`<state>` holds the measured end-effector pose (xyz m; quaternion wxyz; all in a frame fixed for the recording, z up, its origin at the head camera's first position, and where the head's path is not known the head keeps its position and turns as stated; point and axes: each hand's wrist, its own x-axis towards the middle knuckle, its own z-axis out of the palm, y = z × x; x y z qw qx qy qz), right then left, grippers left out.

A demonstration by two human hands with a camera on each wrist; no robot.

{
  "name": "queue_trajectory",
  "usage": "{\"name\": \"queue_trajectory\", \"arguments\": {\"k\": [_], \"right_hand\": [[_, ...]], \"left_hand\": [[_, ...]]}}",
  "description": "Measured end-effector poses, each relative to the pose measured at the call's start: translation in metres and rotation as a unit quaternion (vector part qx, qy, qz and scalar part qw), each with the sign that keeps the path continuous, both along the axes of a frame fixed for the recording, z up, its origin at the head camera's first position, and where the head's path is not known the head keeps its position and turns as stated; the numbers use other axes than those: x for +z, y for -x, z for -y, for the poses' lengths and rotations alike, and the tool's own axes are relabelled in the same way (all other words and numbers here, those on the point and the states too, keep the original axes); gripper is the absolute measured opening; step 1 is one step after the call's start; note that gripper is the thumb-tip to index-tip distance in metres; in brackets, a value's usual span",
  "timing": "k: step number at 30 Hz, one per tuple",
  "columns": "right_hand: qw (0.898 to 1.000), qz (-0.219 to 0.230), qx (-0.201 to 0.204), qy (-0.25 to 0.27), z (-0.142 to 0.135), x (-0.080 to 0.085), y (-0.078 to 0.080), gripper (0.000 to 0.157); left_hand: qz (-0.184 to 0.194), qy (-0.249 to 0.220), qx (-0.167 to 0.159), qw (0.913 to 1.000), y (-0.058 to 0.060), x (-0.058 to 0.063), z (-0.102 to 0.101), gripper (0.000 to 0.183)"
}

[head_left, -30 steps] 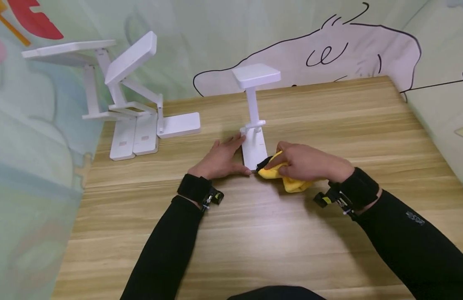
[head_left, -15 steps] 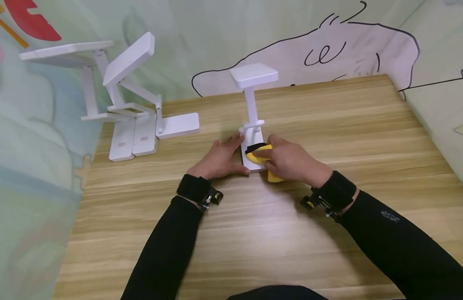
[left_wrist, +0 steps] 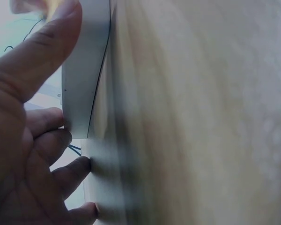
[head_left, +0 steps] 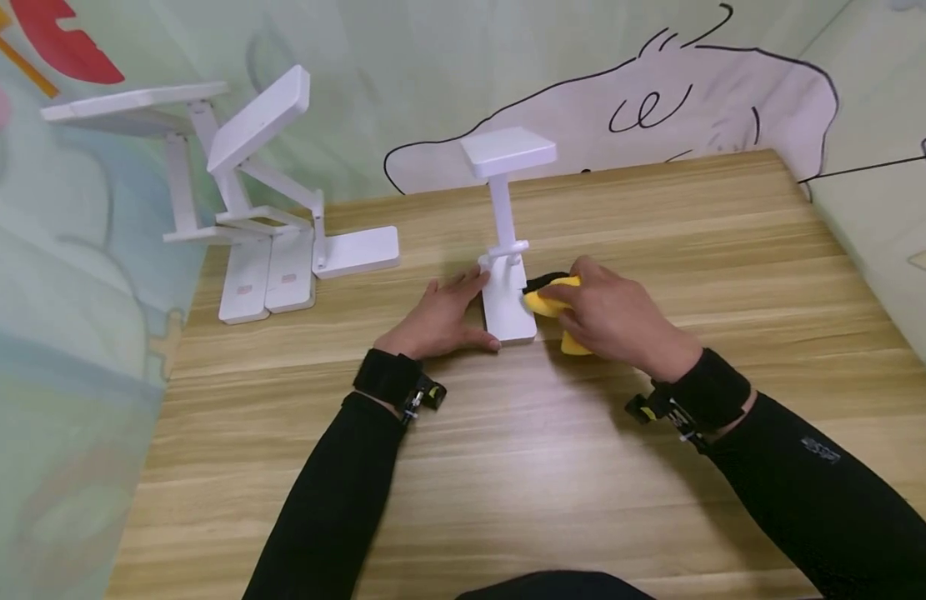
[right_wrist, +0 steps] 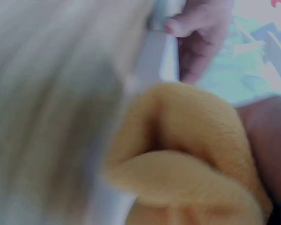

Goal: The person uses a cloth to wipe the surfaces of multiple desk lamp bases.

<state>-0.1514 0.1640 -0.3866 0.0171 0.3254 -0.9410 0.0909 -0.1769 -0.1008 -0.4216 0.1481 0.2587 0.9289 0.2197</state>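
A white folding desk lamp point(head_left: 508, 308) with a slim arm and flat head point(head_left: 508, 152) stands on the table. Along the left side of its base lies my left hand point(head_left: 449, 317), thumb at the front corner and fingertips near the hinge; in the left wrist view the thumb and fingers span the base's side point(left_wrist: 84, 84). My right hand point(head_left: 616, 317) grips a yellow cloth point(head_left: 551, 302) with a dark edge, against the right side of the base. Bunched folds of cloth point(right_wrist: 187, 126) fill much of the right wrist view and cover part of that hand.
Three more white lamps stand close together at the back left, their bases point(head_left: 245, 279) side by side and one base point(head_left: 356, 251) turned rightward. Behind the wooden table point(head_left: 463, 500) hangs a printed cloth backdrop point(head_left: 342, 92) with cartoon drawings.
My right hand has moved the cloth from the front right corner over the top of the base, then out to its right side. My left hand keeps its place on the lamp.
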Motion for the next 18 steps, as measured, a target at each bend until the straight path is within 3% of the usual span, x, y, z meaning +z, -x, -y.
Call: {"name": "queue_trajectory", "arguments": {"k": [3,8,11,18], "right_hand": [[0.999,0.005,-0.044,0.022,0.01,-0.009,0.008,0.037],[0.989,0.095,-0.109,0.034,0.023,-0.016,0.014,0.042],[0.985,0.138,-0.106,0.019,0.026,-0.013,0.01,0.036],[0.975,0.208,-0.075,-0.007,0.02,-0.001,-0.015,0.039]], "left_hand": [[0.004,-0.001,0.001,1.0,0.0,0.0,0.001,0.112],[0.004,-0.003,-0.001,1.0,-0.001,-0.001,0.0,0.111],[0.005,0.001,0.003,1.0,-0.001,0.0,0.0,0.112],[0.004,0.005,0.006,1.0,0.0,-0.001,0.0,0.113]]}}
